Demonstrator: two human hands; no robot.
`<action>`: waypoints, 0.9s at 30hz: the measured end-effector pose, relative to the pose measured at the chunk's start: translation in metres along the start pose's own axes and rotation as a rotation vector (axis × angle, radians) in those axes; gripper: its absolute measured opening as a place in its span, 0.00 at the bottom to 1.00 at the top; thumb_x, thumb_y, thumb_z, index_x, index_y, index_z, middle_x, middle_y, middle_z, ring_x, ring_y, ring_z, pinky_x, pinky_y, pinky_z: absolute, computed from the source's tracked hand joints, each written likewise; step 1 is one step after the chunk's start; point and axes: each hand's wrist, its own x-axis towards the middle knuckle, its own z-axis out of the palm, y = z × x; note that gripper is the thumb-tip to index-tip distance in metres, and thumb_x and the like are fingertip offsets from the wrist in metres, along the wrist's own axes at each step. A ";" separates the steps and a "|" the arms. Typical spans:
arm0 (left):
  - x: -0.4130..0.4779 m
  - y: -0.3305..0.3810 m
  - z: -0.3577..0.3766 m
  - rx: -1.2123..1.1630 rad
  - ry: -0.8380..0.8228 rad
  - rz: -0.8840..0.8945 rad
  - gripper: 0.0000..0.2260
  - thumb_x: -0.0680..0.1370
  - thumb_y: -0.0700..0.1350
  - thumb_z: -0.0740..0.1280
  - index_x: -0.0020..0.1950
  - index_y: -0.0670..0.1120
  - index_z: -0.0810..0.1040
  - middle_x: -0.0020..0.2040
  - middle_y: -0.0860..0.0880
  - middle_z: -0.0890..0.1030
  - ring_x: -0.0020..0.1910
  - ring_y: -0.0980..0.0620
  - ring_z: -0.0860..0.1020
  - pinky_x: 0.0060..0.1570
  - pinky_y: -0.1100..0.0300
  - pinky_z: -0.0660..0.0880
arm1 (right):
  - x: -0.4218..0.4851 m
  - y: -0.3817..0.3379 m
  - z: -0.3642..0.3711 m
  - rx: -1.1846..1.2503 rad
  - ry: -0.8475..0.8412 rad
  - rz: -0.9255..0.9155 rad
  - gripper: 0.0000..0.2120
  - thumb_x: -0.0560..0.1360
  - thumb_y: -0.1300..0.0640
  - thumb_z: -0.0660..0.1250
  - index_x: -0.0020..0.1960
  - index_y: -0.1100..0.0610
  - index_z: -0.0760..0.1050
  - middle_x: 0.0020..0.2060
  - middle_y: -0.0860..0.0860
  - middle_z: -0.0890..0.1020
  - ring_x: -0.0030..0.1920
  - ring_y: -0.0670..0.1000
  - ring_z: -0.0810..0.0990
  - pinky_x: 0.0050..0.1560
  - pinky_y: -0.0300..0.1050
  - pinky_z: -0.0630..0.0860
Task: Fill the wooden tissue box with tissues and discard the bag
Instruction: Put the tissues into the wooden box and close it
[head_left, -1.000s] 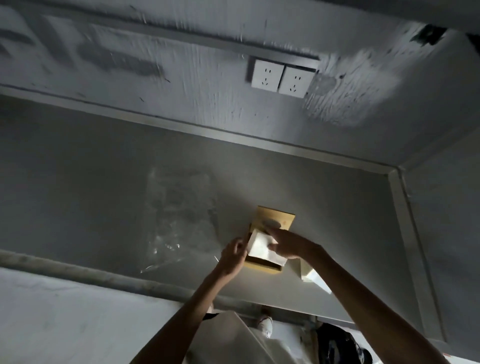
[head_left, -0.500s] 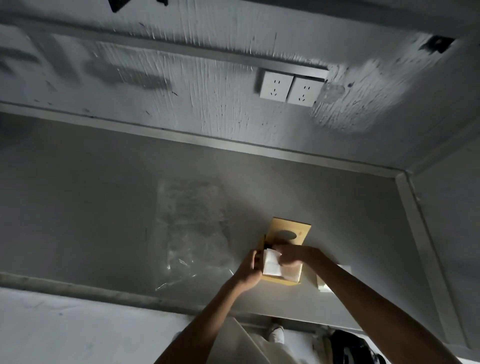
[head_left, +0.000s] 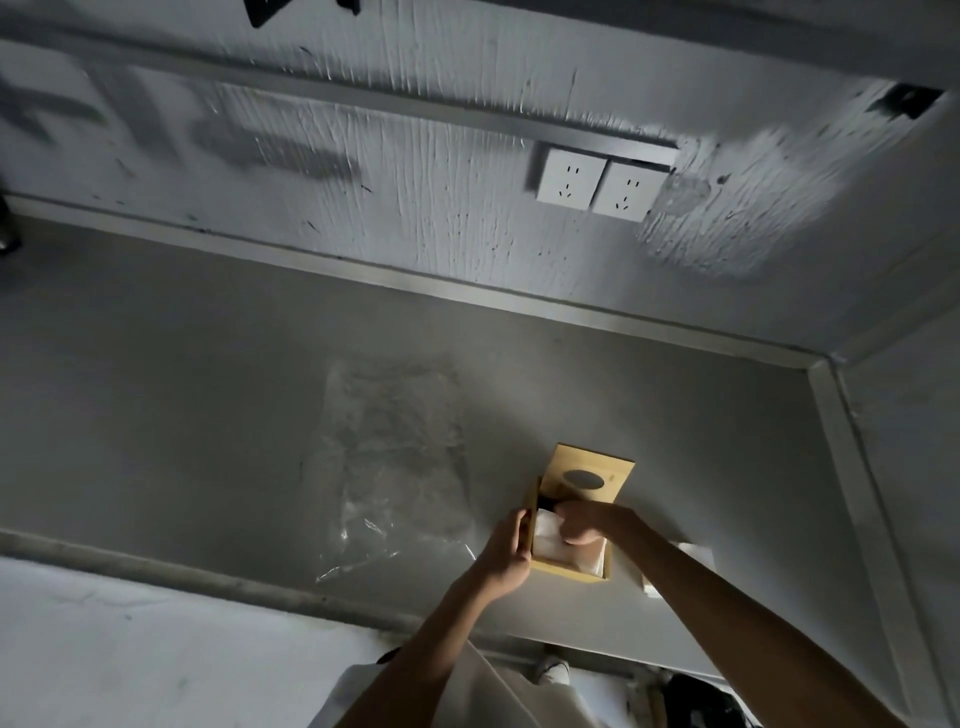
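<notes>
Surface: grey surface, dim room.
Box: wooden tissue box at five o'clock, lid slid back.
Fingers: left hand grips the box side; right hand curls on tissues, pressing them in.
Left to do: probably close the lid, then bin the bag at the box's nine o'clock.

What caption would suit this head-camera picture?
The right hand tucks white tissues into the wooden tissue box while the left hand grips its side.
</notes>
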 end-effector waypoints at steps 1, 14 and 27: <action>-0.007 0.007 -0.004 -0.001 -0.009 0.001 0.27 0.74 0.41 0.58 0.74 0.49 0.62 0.68 0.45 0.70 0.66 0.47 0.72 0.66 0.53 0.71 | -0.001 -0.001 0.001 0.026 0.007 -0.003 0.15 0.79 0.58 0.57 0.65 0.57 0.67 0.61 0.54 0.73 0.59 0.54 0.72 0.61 0.44 0.69; -0.021 0.019 -0.007 0.022 0.029 0.008 0.26 0.79 0.37 0.58 0.76 0.46 0.58 0.73 0.41 0.66 0.71 0.45 0.67 0.70 0.56 0.65 | 0.018 0.005 0.037 0.298 0.360 -0.091 0.17 0.78 0.59 0.63 0.67 0.56 0.70 0.54 0.49 0.75 0.54 0.53 0.76 0.62 0.46 0.72; -0.014 0.014 -0.006 -0.020 0.049 0.022 0.27 0.77 0.37 0.60 0.75 0.49 0.60 0.72 0.45 0.68 0.69 0.48 0.69 0.70 0.52 0.68 | 0.028 0.005 0.048 0.511 0.482 -0.038 0.04 0.76 0.60 0.67 0.44 0.54 0.73 0.41 0.55 0.77 0.43 0.53 0.76 0.47 0.45 0.73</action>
